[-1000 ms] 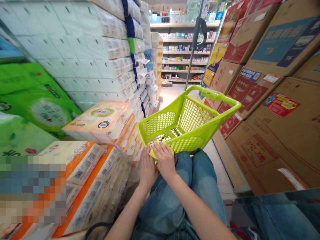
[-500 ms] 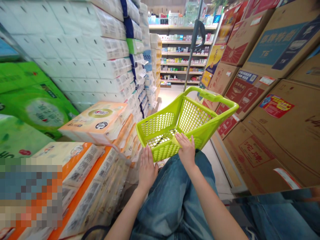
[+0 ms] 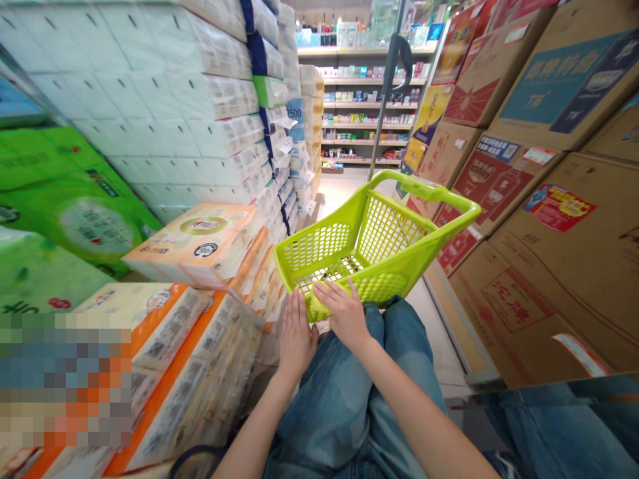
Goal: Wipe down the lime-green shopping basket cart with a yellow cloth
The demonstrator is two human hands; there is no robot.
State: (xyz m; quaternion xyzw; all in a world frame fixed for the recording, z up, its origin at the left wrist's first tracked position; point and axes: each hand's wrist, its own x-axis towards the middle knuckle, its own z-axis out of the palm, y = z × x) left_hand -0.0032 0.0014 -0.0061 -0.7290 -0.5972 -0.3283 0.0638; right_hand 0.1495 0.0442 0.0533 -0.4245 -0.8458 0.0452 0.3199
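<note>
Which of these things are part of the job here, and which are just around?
In use:
- green basket
- small yellow piece, perhaps a cloth, under the right hand, against the basket
- left hand, at the basket's corner

Just around:
- wrapped packs
- cardboard boxes
- metal pole
- stocked shelves
</note>
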